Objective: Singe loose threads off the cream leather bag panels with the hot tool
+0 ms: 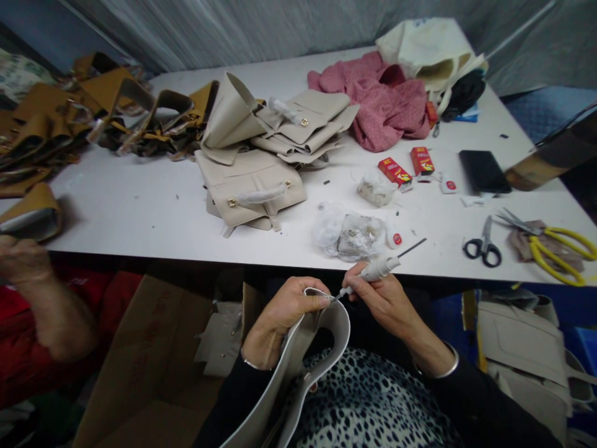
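Note:
My left hand (296,303) pinches the upper edge of a beige leather bag piece (342,333) that curves open over my lap. In my right hand (380,298) is a white-handled screwdriver (377,270), held around its grip. One thin dark shaft points up and away to the right, while its other end meets the edge of the bag piece beside my left fingertips. What exactly the tip touches is too small to make out. Just beyond my hands, on the table, lie clear plastic bags of small metal parts (357,236).
Beige handbags (254,186) lie mid-table, with tan bag pieces (153,118) to their left. Black scissors (484,249), yellow-handled scissors (557,246) and a phone (485,171) are at right. A cardboard box (149,348) stands below left, near a co-worker's arm (51,298).

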Tool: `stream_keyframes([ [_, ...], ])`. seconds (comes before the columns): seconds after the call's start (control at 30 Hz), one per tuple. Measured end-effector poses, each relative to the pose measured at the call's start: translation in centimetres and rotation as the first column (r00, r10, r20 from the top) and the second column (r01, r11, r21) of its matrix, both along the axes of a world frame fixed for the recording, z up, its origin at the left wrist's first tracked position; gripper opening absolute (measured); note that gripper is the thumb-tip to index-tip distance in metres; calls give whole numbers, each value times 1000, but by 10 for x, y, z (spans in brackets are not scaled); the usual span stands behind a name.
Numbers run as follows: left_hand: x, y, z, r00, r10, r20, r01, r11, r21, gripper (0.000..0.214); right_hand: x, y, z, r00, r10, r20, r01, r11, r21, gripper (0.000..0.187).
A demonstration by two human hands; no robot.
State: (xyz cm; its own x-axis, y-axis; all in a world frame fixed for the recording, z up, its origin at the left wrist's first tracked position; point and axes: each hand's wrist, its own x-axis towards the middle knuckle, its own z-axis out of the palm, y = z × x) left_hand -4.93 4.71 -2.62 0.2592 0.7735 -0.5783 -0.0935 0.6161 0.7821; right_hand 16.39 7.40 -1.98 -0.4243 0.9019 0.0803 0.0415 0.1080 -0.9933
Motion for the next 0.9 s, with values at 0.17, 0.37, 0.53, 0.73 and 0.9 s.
stream_keyframes([
  [0.17, 2, -3, -3, 999, 48, 1, -47, 998, -36, 34, -1, -1, -6, 1000, -15, -3, 15, 1000, 8, 27],
  [0.37, 8, -6, -9, 996, 88, 8, -88, 996, 6, 31, -3, -7, -17, 996, -93, -4, 93, 996, -13, 27],
  [0.53, 13, -9, -16, 989, 134, 60, -136, 991, 21, 32, 0, -15, -23, 991, -130, -20, 132, 988, 86, 22],
  [0.73, 14, -11, -20, 977, 148, 153, -145, 989, -31, 36, 20, -18, -18, 986, 131, 100, -162, 881, 445, 10],
  [0.9, 19, -13, -16, 978, 146, 148, -143, 989, -32, 32, 37, -21, 0, 973, 130, 193, -213, 828, 518, 11],
])
